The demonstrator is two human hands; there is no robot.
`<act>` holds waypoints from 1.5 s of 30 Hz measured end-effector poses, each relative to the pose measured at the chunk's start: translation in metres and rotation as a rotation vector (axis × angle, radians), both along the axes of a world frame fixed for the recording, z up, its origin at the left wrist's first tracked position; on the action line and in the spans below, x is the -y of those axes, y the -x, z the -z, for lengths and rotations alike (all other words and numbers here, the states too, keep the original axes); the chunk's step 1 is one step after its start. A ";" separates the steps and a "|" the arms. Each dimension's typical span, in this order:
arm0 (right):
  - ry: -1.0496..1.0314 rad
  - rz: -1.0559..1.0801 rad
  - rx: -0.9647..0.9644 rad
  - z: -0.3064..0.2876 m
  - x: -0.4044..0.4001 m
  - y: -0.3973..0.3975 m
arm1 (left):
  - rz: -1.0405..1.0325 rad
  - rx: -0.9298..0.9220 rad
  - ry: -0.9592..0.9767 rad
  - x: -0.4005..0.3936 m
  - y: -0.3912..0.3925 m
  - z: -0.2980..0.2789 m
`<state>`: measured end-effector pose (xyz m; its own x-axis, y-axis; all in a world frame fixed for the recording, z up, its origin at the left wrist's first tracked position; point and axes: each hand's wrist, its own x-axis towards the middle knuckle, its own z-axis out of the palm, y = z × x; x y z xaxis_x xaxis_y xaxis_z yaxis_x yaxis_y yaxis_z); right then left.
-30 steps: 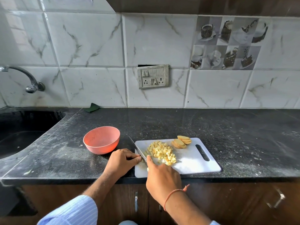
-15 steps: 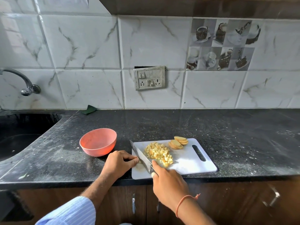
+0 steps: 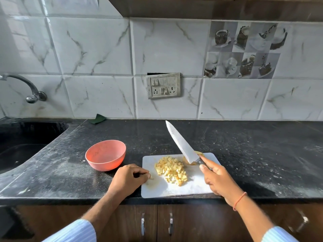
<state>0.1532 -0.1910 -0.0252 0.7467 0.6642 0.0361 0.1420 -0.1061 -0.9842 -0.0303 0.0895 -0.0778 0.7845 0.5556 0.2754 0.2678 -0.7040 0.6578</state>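
Bottom of frame: wooden cabinet doors [image 3: 157, 222], with striped sleeves coming in at both lower corners.

Left hand [image 3: 128, 177], centre-low: fingers are curled under, knuckles up, tips touching the left edge of the white cutting board [image 3: 197, 187]. There's a small scrap by the fingertips, and I can't tell if it's pinched.

Right hand [image 3: 218, 179], right of centre: wrapped round the handle of the knife [image 3: 181, 144], forefinger straight along it toward the blade. The blade is lifted off the board, tip pointing to the upper left.

Diced yellow pieces [image 3: 171, 170] sit in one heap mid-board, between the two hands. Uncut slices [image 3: 197, 152] are at the board's far edge, mostly hidden behind the blade.

The board sits at the front edge of the black countertop [image 3: 253, 154]. An empty pink bowl [image 3: 105, 155] is just left of the board.

Further back: sink [image 3: 26, 145] at left, green scrap [image 3: 97, 118] at the wall line, switch plate [image 3: 163, 85] mid-wall, tap [image 3: 33, 95] at left.
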 end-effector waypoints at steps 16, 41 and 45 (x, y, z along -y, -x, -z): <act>-0.387 0.170 -0.263 0.028 0.011 -0.035 | 0.344 0.027 -0.308 0.031 -0.121 -0.081; -0.362 0.154 -0.135 0.033 0.011 -0.038 | 0.139 -0.432 -0.303 0.076 -0.185 -0.074; -0.370 0.158 -0.160 0.036 0.010 -0.038 | 0.148 -0.379 -0.209 0.073 -0.187 -0.076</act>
